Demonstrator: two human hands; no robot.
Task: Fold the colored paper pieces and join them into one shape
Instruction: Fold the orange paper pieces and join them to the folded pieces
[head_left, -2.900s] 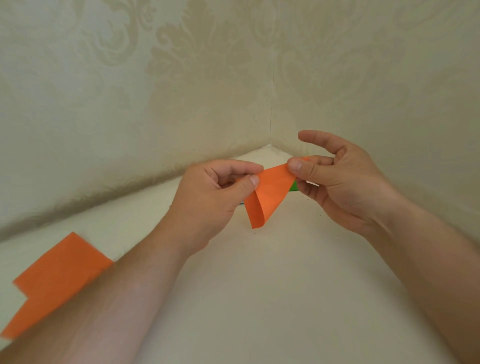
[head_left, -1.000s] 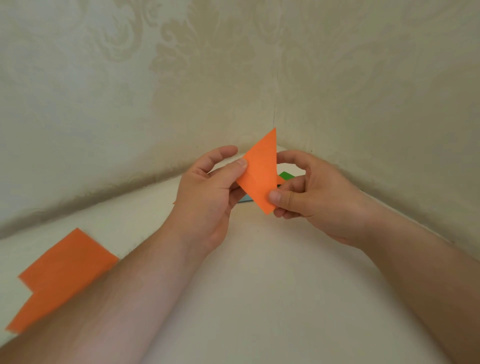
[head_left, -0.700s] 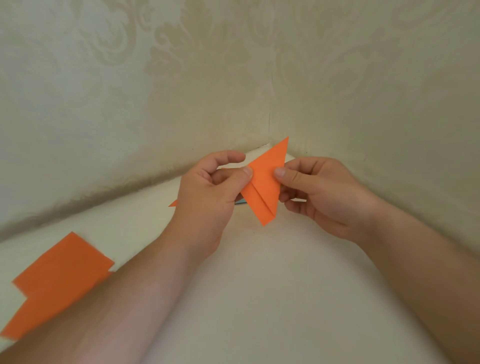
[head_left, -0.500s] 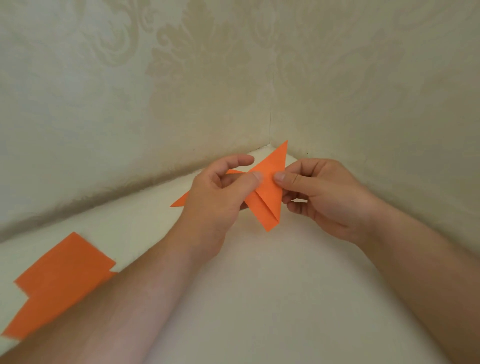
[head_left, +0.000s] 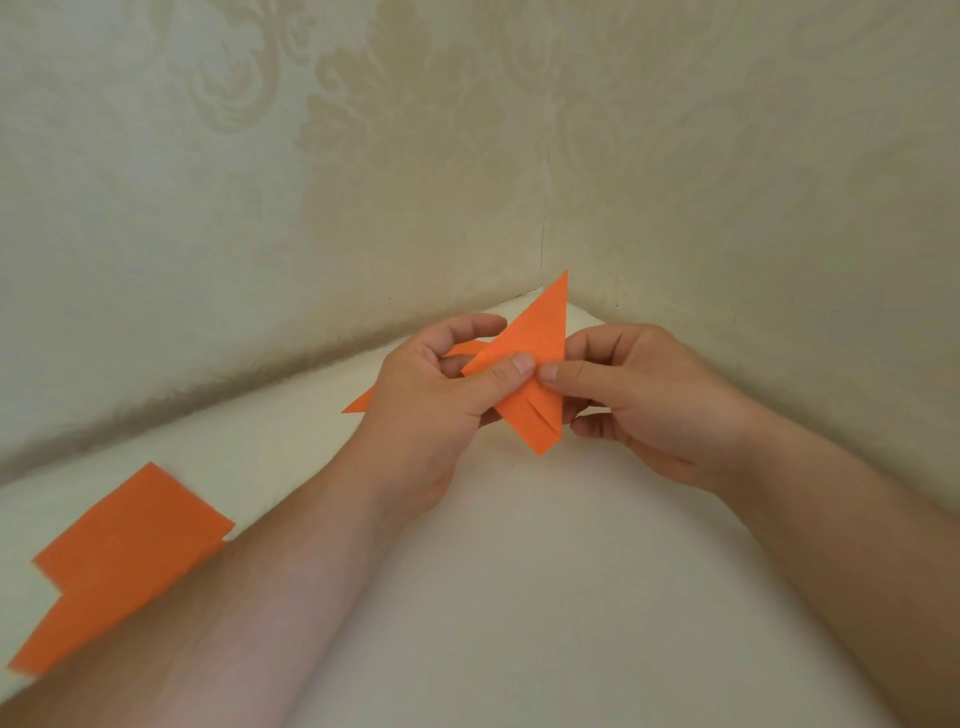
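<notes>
Orange folded paper piece is held above the pale surface near the wall corner, partly hidden behind the left hand. Left and right hand both pinch it, thumbs meeting at mid-crease. Pointed tips project upward, downward and leftward. Flat orange sheets lie at left, cut off by the forearm.

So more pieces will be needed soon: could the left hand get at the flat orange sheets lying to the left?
Probably yes. The sheets lie flat beside the left forearm with nothing on them, but the left hand now pinches the folded piece with the right hand, so it must let go first.
</notes>
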